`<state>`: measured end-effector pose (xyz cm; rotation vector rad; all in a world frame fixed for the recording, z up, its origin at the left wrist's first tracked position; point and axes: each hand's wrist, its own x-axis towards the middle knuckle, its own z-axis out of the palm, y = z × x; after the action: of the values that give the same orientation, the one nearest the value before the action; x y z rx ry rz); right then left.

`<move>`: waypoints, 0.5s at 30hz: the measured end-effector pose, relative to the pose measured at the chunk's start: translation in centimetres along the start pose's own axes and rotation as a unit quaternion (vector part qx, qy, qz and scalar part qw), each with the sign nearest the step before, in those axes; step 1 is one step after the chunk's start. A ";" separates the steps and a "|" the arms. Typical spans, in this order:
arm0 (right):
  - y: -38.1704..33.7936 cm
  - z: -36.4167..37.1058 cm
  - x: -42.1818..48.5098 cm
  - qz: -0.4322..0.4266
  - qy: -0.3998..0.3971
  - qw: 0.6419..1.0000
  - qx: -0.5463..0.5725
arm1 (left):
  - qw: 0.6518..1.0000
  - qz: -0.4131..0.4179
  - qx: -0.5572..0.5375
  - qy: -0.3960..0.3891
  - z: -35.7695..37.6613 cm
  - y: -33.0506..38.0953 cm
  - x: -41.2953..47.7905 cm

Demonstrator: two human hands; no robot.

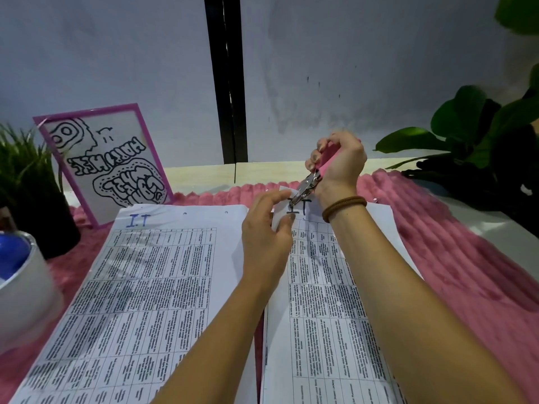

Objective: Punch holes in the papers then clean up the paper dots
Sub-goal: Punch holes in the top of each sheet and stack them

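On right paper (320,316) marked "I T" | right hand (338,161) squeezes punch (306,189) | left hand (265,228) pinches it

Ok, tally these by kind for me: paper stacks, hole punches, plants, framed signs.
Paper stacks: 2, the left paper stack and the right paper stack
Hole punches: 1, the hole punch
Plants: 2, the grassy plant and the leafy plant
Framed signs: 1, the framed sign
Total: 6
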<state>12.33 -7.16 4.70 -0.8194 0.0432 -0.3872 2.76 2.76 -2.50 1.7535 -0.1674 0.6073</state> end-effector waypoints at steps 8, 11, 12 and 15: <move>0.4 -0.6 -0.1 0.025 -0.039 0.999 0.005 | 0.999 -0.030 0.003 0.011 -0.1 -0.1 0.1; 0.3 -1.4 -0.1 0.066 -0.070 0.995 -0.012 | 0.998 -0.058 -0.025 0.017 -0.1 -0.1 0.2; 0.2 -1.7 -0.1 0.071 -0.078 0.994 -0.011 | 0.998 -0.060 -0.028 0.013 0.0 -0.1 0.1; -0.3 -2.7 0.3 0.069 -0.084 0.994 -0.008 | 0.997 -0.067 -0.044 -0.002 0.1 0.1 0.1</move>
<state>11.97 -9.35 3.08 -0.8562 -0.0534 -0.1874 2.83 2.61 -2.41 1.6665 -0.0761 0.4919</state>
